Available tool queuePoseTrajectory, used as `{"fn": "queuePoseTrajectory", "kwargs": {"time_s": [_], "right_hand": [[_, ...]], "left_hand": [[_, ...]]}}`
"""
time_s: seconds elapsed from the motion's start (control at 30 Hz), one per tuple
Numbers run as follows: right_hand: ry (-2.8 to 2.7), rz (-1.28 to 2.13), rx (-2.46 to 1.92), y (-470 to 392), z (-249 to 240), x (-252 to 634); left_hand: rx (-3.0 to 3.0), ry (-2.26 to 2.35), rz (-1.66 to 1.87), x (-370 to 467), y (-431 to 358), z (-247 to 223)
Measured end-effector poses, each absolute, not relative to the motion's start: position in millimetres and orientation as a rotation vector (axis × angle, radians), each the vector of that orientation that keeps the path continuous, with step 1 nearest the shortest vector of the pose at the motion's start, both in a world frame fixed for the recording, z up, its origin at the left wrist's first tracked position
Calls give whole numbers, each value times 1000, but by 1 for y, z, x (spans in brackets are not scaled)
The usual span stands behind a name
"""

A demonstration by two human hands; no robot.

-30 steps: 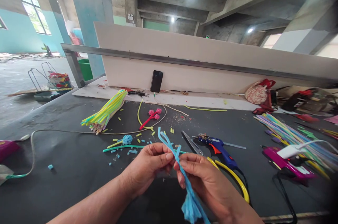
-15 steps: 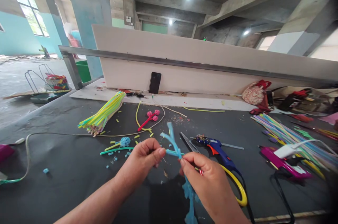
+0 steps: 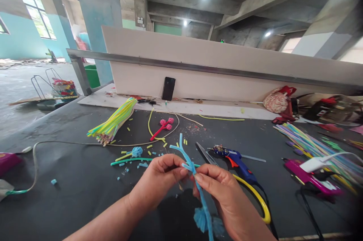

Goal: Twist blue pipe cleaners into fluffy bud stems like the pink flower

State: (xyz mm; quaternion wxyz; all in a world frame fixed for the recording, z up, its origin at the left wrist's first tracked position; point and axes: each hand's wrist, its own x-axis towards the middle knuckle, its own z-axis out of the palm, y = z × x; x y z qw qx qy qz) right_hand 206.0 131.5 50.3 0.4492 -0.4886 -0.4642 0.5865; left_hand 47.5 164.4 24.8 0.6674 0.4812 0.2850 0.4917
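A branched, fuzzy blue pipe cleaner (image 3: 185,154) is held up over the dark table, its forked tips upward. My left hand (image 3: 160,178) pinches a short side branch near the middle. My right hand (image 3: 224,188) grips the stem beside that joint, with a green strand end showing between the two hands. Blue petal-like tufts (image 3: 200,218) hang lower on the stem. Scissors (image 3: 258,195) with yellow handles lie partly hidden under my right hand. Just beyond are a blue glue gun (image 3: 239,161), a blue pompom flower (image 3: 137,152) and a pink branched piece (image 3: 161,129).
A bundle of yellow-green pipe cleaners (image 3: 115,120) lies at the back left, pastel ones (image 3: 300,142) at the right. A phone (image 3: 168,88) leans on the white board. A purple power strip (image 3: 312,176), cords and cut bits lie about the table (image 3: 70,210).
My left hand has moved right, closer to my right hand, and the blue side branch now points up-left from its fingers. The forked top has turned slightly. The view has shifted a little.
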Motion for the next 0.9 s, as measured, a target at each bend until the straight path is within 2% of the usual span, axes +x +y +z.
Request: {"fn": "queuePoseTrajectory", "kwargs": {"time_s": [0.17, 0.43, 0.63, 0.8, 0.9], "right_hand": [[-1213, 1542, -1102, 131, 52, 207], [-1032, 1898, -916, 131, 43, 213], [-948, 2015, -898, 134, 40, 213], [-1312, 1694, -1150, 129, 46, 212], [-1702, 1117, -1360, 124, 49, 210]], "left_hand": [[950, 463, 1022, 47, 164, 18], [994, 423, 975, 46, 159, 20], [1026, 392, 904, 43, 158, 16], [947, 363, 900, 44, 157, 17], [882, 443, 927, 47, 156, 19]]}}
